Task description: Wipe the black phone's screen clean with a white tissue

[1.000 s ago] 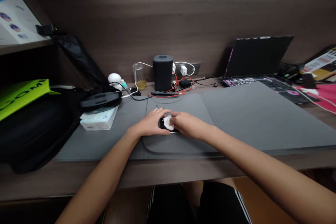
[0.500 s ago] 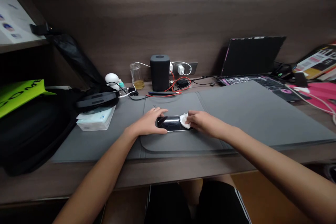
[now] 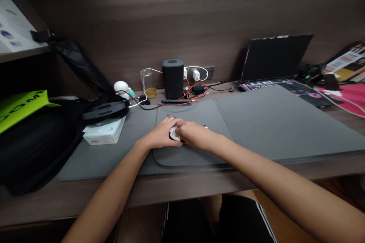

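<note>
A smartphone point(image 3: 204, 126) lies flat on the grey desk mat point(image 3: 253, 121), mostly covered by my hands. My left hand point(image 3: 159, 133) grips its left end, thumb along the near edge and fingers along the far edge. In my right hand point(image 3: 193, 133) is a crumpled white tissue point(image 3: 174, 134), pinched in the fingers and pressed on the screen at the left end, right beside my left hand. Only the phone's far right corner and a bit of its near edge show past my right hand.
Left of my hands sits a tissue pack point(image 3: 104, 133) with a black device point(image 3: 105, 111) on top. Behind stand a glass jar point(image 3: 148, 83), a black speaker point(image 3: 172, 79) and tangled cables. An open laptop point(image 3: 276, 59) stands at the back right, a black bag point(image 3: 37, 144) at far left.
My right hand has slid the tissue leftward across the screen, from the phone's right end to its left end. My left hand keeps its place on the phone.
</note>
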A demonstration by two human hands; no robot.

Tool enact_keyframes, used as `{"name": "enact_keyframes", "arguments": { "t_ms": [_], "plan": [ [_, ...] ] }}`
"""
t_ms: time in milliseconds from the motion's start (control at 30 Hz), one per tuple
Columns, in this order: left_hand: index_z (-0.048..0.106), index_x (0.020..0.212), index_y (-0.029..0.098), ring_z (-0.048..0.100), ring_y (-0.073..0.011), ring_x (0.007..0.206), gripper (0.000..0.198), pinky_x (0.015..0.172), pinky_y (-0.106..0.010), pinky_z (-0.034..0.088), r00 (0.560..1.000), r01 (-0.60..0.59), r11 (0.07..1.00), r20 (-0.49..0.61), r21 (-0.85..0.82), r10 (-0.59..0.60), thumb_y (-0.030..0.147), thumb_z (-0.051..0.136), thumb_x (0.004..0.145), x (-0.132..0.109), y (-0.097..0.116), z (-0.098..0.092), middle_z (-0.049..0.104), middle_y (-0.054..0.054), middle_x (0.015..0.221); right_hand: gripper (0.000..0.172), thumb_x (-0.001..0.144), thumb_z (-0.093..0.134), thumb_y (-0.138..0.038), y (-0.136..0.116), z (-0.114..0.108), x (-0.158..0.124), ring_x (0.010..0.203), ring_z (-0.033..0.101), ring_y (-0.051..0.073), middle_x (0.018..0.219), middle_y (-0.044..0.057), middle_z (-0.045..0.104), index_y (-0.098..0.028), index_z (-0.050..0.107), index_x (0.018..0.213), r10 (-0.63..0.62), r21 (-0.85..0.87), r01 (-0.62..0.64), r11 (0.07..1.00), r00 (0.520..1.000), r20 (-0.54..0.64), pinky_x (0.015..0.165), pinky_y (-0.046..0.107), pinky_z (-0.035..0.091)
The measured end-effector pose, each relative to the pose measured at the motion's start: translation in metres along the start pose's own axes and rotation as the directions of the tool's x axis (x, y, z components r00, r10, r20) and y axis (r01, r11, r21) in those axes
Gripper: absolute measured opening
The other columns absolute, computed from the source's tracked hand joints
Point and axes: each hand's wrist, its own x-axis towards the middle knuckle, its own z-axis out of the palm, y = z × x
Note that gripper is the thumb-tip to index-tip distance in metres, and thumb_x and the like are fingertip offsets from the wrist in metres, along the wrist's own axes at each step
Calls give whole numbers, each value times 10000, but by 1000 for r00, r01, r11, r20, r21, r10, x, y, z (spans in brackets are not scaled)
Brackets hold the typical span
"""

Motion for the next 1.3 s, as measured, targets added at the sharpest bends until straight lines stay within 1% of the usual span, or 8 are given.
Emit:
{"name": "enact_keyframes", "arguments": {
  "t_ms": [300, 433, 600, 767, 933, 1000, 1133, 1300],
  "plan": [
    [469, 1405, 239, 531, -318, 1164, 780, 1032, -474, 425, 999, 38, 999, 4, 5, -38, 445, 789, 725, -3, 3, -4, 588, -93, 1175, 223, 922, 480, -65, 45, -19, -69, 656, 524, 134, 876, 78, 602, -142, 668, 830, 127, -10, -127, 992, 991, 43, 640, 253, 349],
    [466, 1409, 266, 529, -316, 1170, 775, 1034, -467, 426, 999, 47, 999, -10, -8, -47, 438, 787, 724, -3, 2, -3, 591, -81, 1173, 249, 948, 452, -87, 47, -23, -79, 659, 530, 139, 887, 79, 594, -149, 660, 826, 155, -24, -154, 988, 986, 63, 636, 255, 351],
    [470, 1404, 275, 530, -316, 1168, 775, 1028, -481, 428, 999, 47, 999, -8, -7, -47, 446, 786, 718, -2, 1, -2, 596, -77, 1158, 221, 895, 502, -37, 38, -24, -62, 642, 526, 136, 869, 75, 612, -148, 677, 818, 128, -46, -124, 991, 988, 88, 620, 261, 333],
    [473, 1394, 265, 545, -304, 1139, 764, 1014, -474, 438, 1000, 23, 1000, -8, 0, -23, 427, 789, 717, 0, 0, -3, 591, -82, 1182, 189, 872, 545, -33, 17, -14, -23, 683, 565, 141, 921, 98, 656, -131, 704, 849, 45, -54, -42, 998, 997, 59, 631, 267, 333],
    [473, 1393, 265, 497, -325, 1253, 748, 1087, -482, 388, 1000, -3, 1000, 10, 26, 3, 412, 787, 731, 0, -1, -2, 565, -89, 1314, 113, 808, 630, -59, 1, -2, 1, 755, 594, 175, 960, 120, 676, -125, 710, 855, 8, -64, -7, 998, 1000, 27, 635, 276, 333],
    [460, 1418, 270, 483, -340, 1274, 770, 1086, -486, 389, 1000, 14, 999, 15, 29, -14, 452, 779, 741, -1, -2, -2, 563, -97, 1328, 131, 831, 594, -52, 8, -3, -8, 719, 574, 160, 928, 109, 666, -129, 701, 835, 14, -69, -12, 998, 1000, 27, 630, 275, 332],
    [429, 1462, 256, 510, -336, 1230, 831, 1060, -470, 411, 999, 40, 999, 11, 33, -41, 498, 769, 744, -2, -2, -2, 590, -105, 1246, 212, 901, 497, -52, 37, -13, -49, 645, 521, 131, 868, 86, 619, -132, 669, 806, 87, -49, -85, 995, 996, 37, 623, 264, 342],
    [430, 1462, 245, 541, -307, 1164, 824, 1032, -442, 433, 999, 50, 998, 15, 35, -51, 474, 765, 745, -2, 1, -4, 588, -95, 1201, 245, 952, 450, -99, 58, -20, -84, 667, 542, 140, 882, 81, 597, -150, 657, 832, 97, 15, -97, 995, 995, 23, 635, 259, 364]
  ]
}}
